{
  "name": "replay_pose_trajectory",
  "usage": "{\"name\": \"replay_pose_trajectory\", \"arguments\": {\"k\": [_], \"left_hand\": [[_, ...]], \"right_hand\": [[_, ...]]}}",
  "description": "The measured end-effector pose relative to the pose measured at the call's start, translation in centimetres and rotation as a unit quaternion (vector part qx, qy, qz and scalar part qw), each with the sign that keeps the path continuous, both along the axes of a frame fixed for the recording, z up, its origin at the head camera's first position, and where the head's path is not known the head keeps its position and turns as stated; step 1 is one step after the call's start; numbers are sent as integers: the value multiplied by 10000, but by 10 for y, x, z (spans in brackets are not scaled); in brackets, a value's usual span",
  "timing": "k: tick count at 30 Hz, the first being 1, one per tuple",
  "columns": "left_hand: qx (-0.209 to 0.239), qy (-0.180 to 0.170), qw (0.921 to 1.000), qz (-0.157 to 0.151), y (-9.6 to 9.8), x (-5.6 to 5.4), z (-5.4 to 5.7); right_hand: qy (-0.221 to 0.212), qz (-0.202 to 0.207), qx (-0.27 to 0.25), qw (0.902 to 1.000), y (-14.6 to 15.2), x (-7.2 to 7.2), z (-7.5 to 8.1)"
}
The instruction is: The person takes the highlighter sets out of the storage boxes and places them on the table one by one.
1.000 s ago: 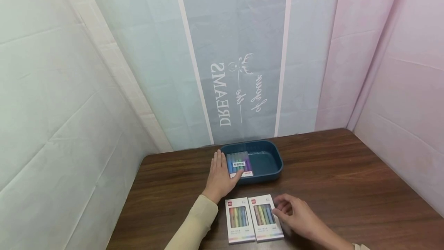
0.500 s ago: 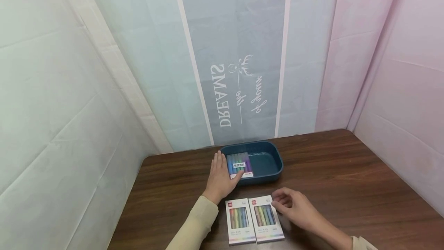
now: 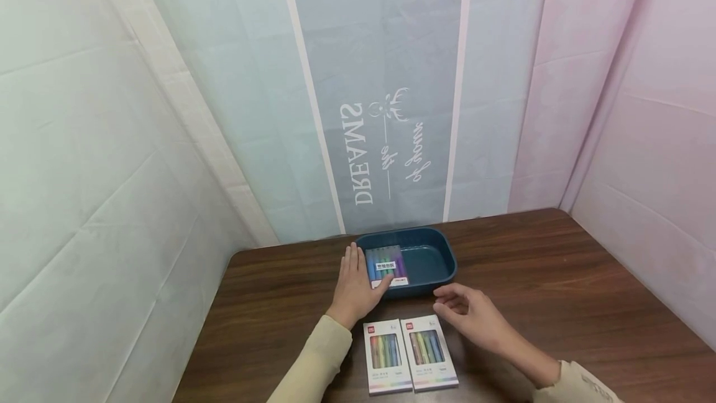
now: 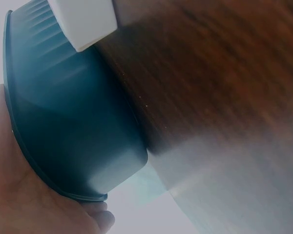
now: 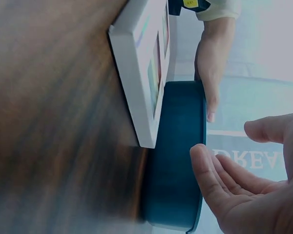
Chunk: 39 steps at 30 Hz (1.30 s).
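Observation:
My left hand (image 3: 354,288) rests with straight fingers along the left rim of a dark blue plastic tray (image 3: 426,265), its thumb over the near rim. Inside the tray's left half lies a clear pack of coloured pens (image 3: 385,261). Two white boxes, each with a window onto coloured pens, lie side by side in front: the left box (image 3: 387,378) and the right box (image 3: 435,377). Right of the tray's near corner, my right hand (image 3: 475,318) hovers with loosely bent fingers, thumb apart, holding nothing. The right wrist view shows that hand (image 5: 259,187) beside the tray wall (image 5: 178,161).
A dark brown wooden table (image 3: 537,278) carries everything. Behind it hangs a fabric backdrop (image 3: 386,36) with printed lettering, and pale fabric walls stand at both sides. The tray sits near the table's back edge.
My right hand has moved away from the right box, forward toward the tray's near right corner. The left hand, tray, pen pack and both boxes have stayed put.

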<state>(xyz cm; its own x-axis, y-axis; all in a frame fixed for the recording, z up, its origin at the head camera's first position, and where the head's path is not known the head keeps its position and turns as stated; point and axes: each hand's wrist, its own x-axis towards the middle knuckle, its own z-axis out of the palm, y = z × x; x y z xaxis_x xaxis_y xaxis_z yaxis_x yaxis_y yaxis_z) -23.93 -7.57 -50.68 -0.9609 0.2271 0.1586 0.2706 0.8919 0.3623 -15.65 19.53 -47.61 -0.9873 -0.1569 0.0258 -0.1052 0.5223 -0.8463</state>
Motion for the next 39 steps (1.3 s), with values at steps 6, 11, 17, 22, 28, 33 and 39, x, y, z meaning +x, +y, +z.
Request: {"name": "replay_pose_trajectory", "arguments": {"k": [6, 11, 17, 22, 28, 33, 39], "left_hand": [[65, 58, 10000, -4, 0, 0, -1], [50, 57, 10000, -6, 0, 1, -1], [47, 95, 9999, 2, 0, 1, -2], [38, 25, 10000, 40, 1, 1, -3], [94, 121, 9999, 28, 1, 1, -4], [75, 87, 9999, 21, 0, 1, -4], [50, 70, 10000, 19, 1, 1, -4]], "right_hand": [[334, 187, -201, 9991, 1, -9, 7], [400, 169, -181, 9989, -1, -17, 13], [640, 269, -201, 9974, -2, -28, 15], [706, 287, -194, 9969, -5, -39, 15], [881, 314, -137, 9955, -9, -54, 13], [988, 331, -123, 9945, -11, -63, 9], [953, 329, -65, 9949, -14, -71, 7]]}}
